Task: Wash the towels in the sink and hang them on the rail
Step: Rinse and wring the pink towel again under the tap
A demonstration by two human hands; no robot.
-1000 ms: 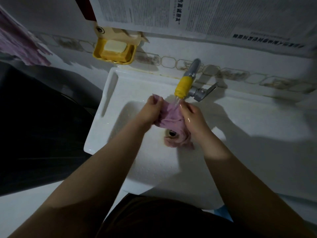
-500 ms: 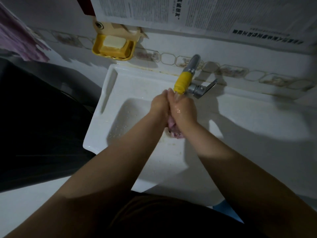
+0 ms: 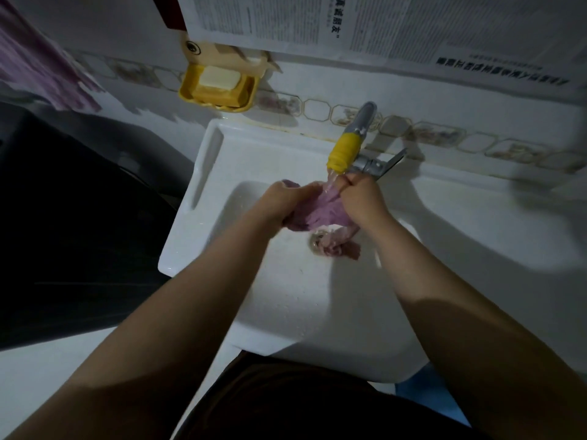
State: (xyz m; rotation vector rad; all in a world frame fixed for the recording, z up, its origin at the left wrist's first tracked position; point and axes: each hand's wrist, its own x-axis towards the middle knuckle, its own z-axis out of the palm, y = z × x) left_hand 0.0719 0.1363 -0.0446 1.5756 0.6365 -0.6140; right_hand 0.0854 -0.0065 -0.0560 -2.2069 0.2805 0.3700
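Purple wet cloth towel (image 3: 317, 214) is being gripped over the white ceramic sink (image 3: 203, 173) by 2 curled hands, left hand (image 3: 282, 201) and right hand (image 3: 362, 195), under the yellow-tipped metal tap (image 3: 344, 152); its lower end is trailing onto the drain.

Dim room, lit from above and behind: the white sink (image 3: 254, 160) is the brightest patch, crossed by hard arm shadows. Corners fall to near black, wide-angle bending curves the wall tiles (image 3: 317, 106), and the left hand (image 3: 279, 201) is motion-blurred
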